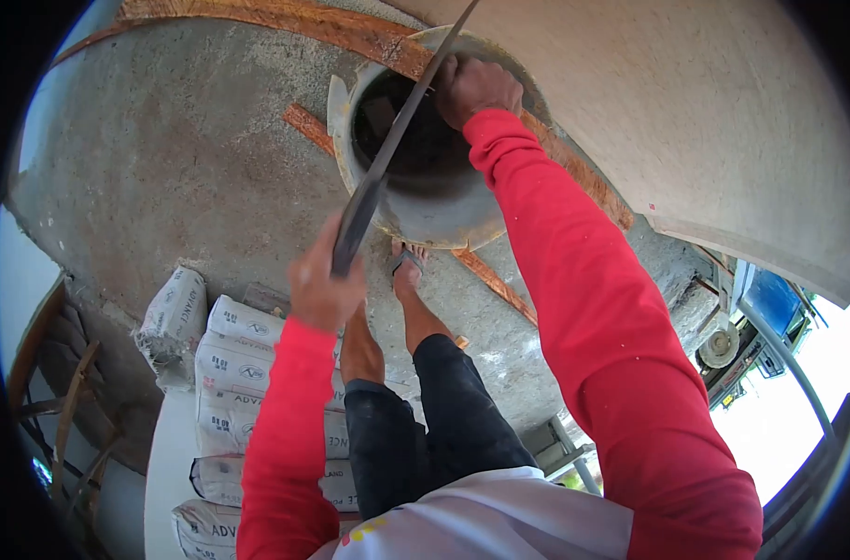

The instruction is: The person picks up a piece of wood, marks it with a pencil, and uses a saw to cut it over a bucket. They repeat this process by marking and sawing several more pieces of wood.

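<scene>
I look down at my own legs and sandalled feet on a concrete floor. My left hand (320, 280) is closed round the lower end of a long flat metal bar (387, 159), which slants up across the mouth of a round grey concrete mould (443, 210). My right hand (476, 89) grips the bar's upper part at the far rim of the mould. The mould's inside is dark. Both arms wear red sleeves.
Stacked white cement bags (233, 364) lie to my left. Rusty orange strips (499, 280) run over the floor by the mould. A large pale curved concrete surface (705, 121) fills the upper right. Wooden pieces (65, 401) sit at far left.
</scene>
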Motion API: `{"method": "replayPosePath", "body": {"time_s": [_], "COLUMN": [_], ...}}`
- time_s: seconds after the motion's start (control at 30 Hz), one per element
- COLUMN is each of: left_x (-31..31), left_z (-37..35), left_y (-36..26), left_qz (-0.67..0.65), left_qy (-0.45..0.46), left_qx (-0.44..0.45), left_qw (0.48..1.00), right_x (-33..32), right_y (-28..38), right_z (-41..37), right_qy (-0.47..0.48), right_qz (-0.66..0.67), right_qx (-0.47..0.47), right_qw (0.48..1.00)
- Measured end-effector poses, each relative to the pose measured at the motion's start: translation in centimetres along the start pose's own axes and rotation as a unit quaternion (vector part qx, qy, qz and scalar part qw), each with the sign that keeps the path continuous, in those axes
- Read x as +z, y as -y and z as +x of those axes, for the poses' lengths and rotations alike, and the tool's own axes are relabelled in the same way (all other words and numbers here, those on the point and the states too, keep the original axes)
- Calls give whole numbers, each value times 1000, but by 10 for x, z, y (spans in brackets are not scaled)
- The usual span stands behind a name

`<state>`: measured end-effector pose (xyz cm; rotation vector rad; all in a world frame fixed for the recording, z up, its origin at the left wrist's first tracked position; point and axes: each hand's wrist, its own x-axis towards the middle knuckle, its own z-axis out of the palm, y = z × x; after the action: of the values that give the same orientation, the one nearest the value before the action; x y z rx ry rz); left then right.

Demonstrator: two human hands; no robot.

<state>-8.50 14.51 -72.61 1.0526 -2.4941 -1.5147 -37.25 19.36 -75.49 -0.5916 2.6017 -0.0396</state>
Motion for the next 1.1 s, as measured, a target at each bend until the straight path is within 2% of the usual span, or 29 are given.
{"method": "replayPosePath", "body": {"time_s": [0.07,0.1,0.17,0.23,0.3,0.33,0.4,0.47,0.53,0.57,0.63,0.7,0.73,0.8,0.83,0.87,0.93,1.03,1.1], "left_x": [18,14,0,-30,-58,-49,-20,10,22,21,-10,-38,-35,-36,-23,-5,23,13,-17], "left_z": [74,65,17,-63,-106,-102,-50,38,47,42,-31,-108,-107,-96,-69,-19,70,25,-59], "left_y": [-47,-40,-21,12,19,25,33,-1,-7,-7,11,39,41,41,38,21,-17,-4,22], "left_qz": [31,31,33,0,23,19,8,-28,-26,-22,-25,-31,-29,-24,-44,-64,20,-32,-35], "left_qy": [-23,-24,-25,-51,-12,-20,-37,-3,-26,-36,-53,-35,-41,-57,-28,-1,47,2,-73], "left_qx": [3,7,8,42,-12,11,55,46,66,68,62,2,11,25,19,16,22,20,67], "left_qw": [999,999,999,998,1000,1000,998,999,997,997,996,999,999,998,998,998,998,999,994], "right_x": [3,1,5,7,15,17,19,22,20,15,16,24,26,31,33,30,29,18,19], "right_y": [-2,2,2,-3,-3,-5,-7,-9,0,5,3,-5,-10,-17,-21,-22,-19,1,-1], "right_z": [-3,-1,5,10,9,11,12,13,11,5,8,12,16,23,25,25,18,5,7], "right_qy": [-22,-33,-23,-31,-52,-56,-62,-95,-112,-106,-101,-125,-142,-139,-140,-143,-148,-110,-112], "right_qz": [-8,-8,-17,-32,-39,-39,-44,-51,-39,-30,-40,-30,-27,-67,-87,-100,-114,-54,-35], "right_qx": [14,11,17,9,-8,-15,-29,-12,-1,1,9,-34,-54,-58,-58,-55,-48,-10,-15], "right_qw": [1000,999,999,999,998,998,997,994,993,994,994,991,988,986,985,983,981,992,993]}}
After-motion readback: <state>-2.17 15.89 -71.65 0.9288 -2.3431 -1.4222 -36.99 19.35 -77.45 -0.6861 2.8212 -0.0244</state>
